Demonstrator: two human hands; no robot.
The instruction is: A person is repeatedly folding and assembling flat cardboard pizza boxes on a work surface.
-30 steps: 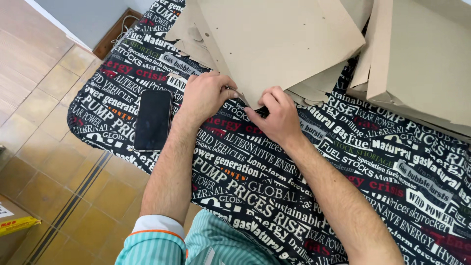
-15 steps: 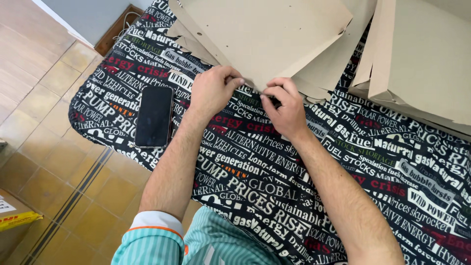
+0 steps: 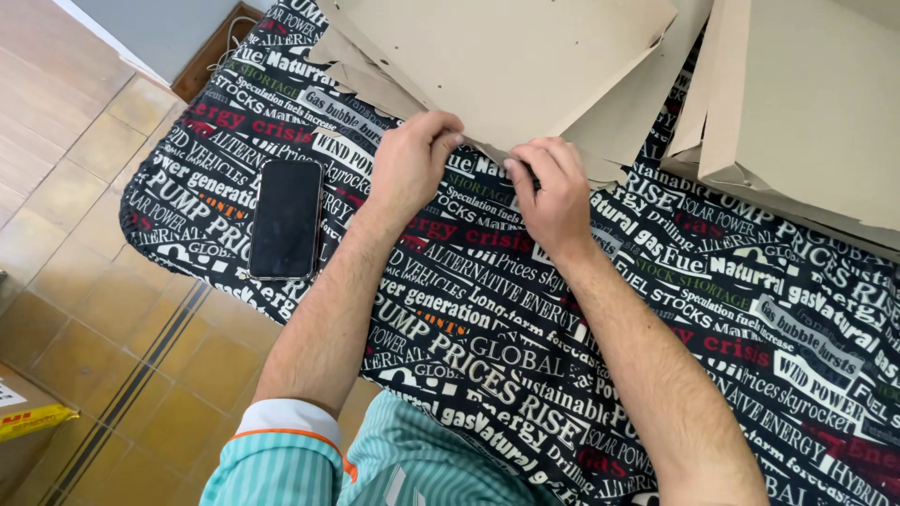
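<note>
A flat sheet of brown cardboard (image 3: 506,56) lies on a table covered by a black cloth with printed words (image 3: 487,309). My left hand (image 3: 409,161) pinches the sheet's near corner with fingers and thumb. My right hand (image 3: 553,192) grips the same edge just to the right, fingers curled over it. Both forearms reach across the cloth from the near side.
A black phone (image 3: 286,217) lies face up on the cloth left of my left arm. More cardboard pieces (image 3: 806,103) are stacked at the right. A tiled floor (image 3: 84,309) lies at the left, with a cardboard box (image 3: 23,412) at the lower left.
Both hands have shifted a little up and to the right along the cardboard's near edge. They keep their hold on it.
</note>
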